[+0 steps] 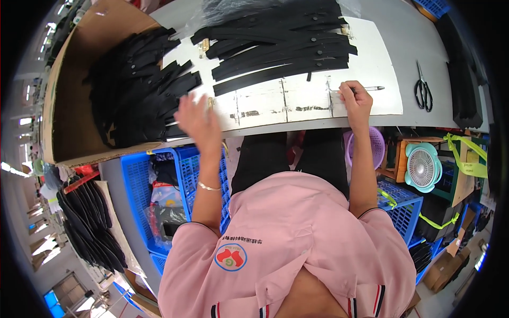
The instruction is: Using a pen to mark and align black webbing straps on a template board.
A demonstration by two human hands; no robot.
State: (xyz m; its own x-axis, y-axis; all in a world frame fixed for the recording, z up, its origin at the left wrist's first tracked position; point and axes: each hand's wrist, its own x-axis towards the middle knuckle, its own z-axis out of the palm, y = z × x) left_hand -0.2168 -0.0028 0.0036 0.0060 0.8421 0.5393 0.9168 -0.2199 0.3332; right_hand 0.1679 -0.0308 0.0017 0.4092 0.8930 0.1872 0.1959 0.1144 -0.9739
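My left hand (pixel 199 121) is over the board's left edge, by the black fabric strips (pixel 175 85) that spill out of the cardboard box. It is blurred, with its fingers apart and nothing seen in them. On the right, my right hand (pixel 356 99) rests at the white board (pixel 379 63), fingers closed on a pen (pixel 375 88) that points out to the right. The board carries dark ruled marks and smudges along its near side. Several more black strips (pixel 281 69) lie across the board's far part, some with round dark buttons or snaps.
A large cardboard box (pixel 71 100) stands at the left of the table. Black-handled scissors (pixel 422 94) lie right of the board. Clear plastic (pixel 228 13) sits at the far edge. Below are blue crates (pixel 135 180), a purple basket (pixel 376 146) and a small turquoise fan (pixel 423 167).
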